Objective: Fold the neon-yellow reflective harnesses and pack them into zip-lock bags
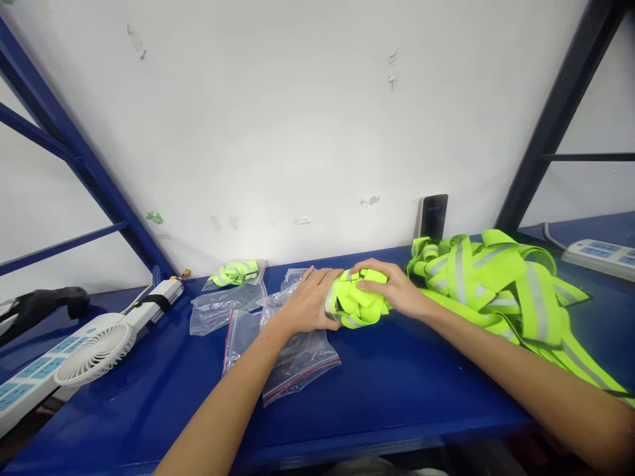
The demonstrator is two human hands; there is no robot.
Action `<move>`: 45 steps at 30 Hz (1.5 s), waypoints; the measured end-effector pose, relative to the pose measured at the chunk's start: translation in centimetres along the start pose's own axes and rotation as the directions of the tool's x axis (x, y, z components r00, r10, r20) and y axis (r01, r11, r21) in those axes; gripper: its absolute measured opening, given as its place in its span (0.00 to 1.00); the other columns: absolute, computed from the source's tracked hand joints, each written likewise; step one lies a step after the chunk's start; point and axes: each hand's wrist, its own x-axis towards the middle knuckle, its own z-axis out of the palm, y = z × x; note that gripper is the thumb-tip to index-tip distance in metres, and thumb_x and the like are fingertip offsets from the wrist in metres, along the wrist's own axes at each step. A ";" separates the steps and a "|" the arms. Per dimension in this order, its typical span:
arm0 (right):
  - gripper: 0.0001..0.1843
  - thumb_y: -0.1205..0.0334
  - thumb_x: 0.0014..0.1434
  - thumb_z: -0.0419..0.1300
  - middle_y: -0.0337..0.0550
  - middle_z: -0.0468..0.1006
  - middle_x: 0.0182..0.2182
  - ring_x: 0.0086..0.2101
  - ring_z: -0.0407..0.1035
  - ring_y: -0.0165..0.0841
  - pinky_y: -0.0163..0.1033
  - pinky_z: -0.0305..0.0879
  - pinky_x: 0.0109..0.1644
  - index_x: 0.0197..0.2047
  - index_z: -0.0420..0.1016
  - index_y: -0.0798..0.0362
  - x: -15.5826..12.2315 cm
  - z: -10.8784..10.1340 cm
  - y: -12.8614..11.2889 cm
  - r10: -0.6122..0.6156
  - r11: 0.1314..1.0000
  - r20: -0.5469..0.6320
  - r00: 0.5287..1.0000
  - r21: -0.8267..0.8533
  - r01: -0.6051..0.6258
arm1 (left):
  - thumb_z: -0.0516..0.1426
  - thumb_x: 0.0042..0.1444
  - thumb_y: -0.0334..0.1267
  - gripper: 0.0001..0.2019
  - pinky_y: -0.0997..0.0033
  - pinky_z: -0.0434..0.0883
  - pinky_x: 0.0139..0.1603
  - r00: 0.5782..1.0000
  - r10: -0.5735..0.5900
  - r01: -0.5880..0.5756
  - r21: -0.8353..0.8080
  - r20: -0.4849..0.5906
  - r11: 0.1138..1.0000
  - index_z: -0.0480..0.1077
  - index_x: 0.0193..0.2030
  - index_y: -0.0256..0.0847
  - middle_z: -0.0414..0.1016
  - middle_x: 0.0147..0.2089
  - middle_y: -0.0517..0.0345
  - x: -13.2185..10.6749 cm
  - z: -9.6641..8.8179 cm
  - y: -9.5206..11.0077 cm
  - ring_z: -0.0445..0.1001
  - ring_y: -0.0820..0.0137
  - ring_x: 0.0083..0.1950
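Observation:
A bundle of neon yellow-green reflective strap (361,305) with silver stripes is held over the middle of the blue shelf. My right hand (389,287) grips its right side, thumb across the front and fingers over the top. Against its left end my left hand (312,299) is closed, with its fingertips partly hidden behind the bundle. Clear zip bags (302,370) with red seals lie under and beside my left hand. To the right spreads a large loose heap of the same reflective strap (489,284).
A bagged strap bundle (235,272) lies by the wall, left of centre. A white fan (96,354), a long power strip (44,370) and a white device with a black band (161,301) sit at left. A phone (433,217) leans upright against the wall. Another power strip (602,256) is far right.

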 end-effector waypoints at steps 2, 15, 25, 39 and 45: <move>0.13 0.55 0.51 0.67 0.41 0.79 0.41 0.43 0.72 0.41 0.44 0.67 0.49 0.40 0.80 0.50 0.1 0.2 0.1 0.066 0.995 -0.027 0.997 0.080 -0.063 | 0.67 0.41 0.56 0.50 0.41 0.48 0.72 1.000 -0.003 0.003 -0.010 -0.007 1.000 0.51 0.68 0.44 0.63 0.65 0.45 -0.1 0.2 0.0 0.60 0.51 0.67; 0.12 0.57 0.51 0.66 0.37 0.78 0.37 0.36 0.70 0.35 0.39 0.65 0.41 0.40 0.79 0.49 -0.1 1.1 1.6 0.186 0.969 -0.064 0.980 0.176 -0.172 | 0.64 0.45 0.60 0.49 0.42 0.54 0.69 1.000 -0.026 0.024 -0.074 -0.015 0.997 0.50 0.69 0.43 0.60 0.67 0.42 -0.1 1.4 0.6 0.58 0.49 0.67; 0.19 0.57 0.51 0.66 0.39 0.76 0.44 0.40 0.70 0.35 0.38 0.66 0.42 0.48 0.75 0.48 -0.4 0.8 0.7 0.197 0.963 0.068 0.978 0.174 -0.206 | 0.62 0.49 0.41 0.38 0.50 0.59 0.66 0.996 -0.076 0.068 -0.182 -0.039 0.981 0.53 0.66 0.43 0.62 0.64 0.46 0.0 1.8 0.5 0.61 0.54 0.64; 0.28 0.66 0.47 0.64 0.38 0.75 0.40 0.37 0.69 0.33 0.39 0.69 0.42 0.53 0.70 0.51 -0.6 2.4 1.5 0.218 0.974 -0.022 0.976 0.063 -0.217 | 0.58 0.47 0.35 0.51 0.40 0.50 0.70 0.991 -0.130 0.130 -0.232 0.018 0.964 0.34 0.74 0.44 0.49 0.70 0.42 0.0 2.8 1.3 0.49 0.49 0.70; 0.33 0.68 0.45 0.66 0.38 0.76 0.39 0.38 0.71 0.34 0.39 0.70 0.42 0.56 0.68 0.48 -1.0 2.8 1.6 0.303 0.925 -0.052 0.951 0.254 -0.281 | 0.58 0.48 0.32 0.49 0.43 0.53 0.69 0.998 -0.055 0.046 -0.284 -0.023 0.958 0.37 0.74 0.48 0.51 0.69 0.45 0.0 2.6 1.2 0.52 0.52 0.69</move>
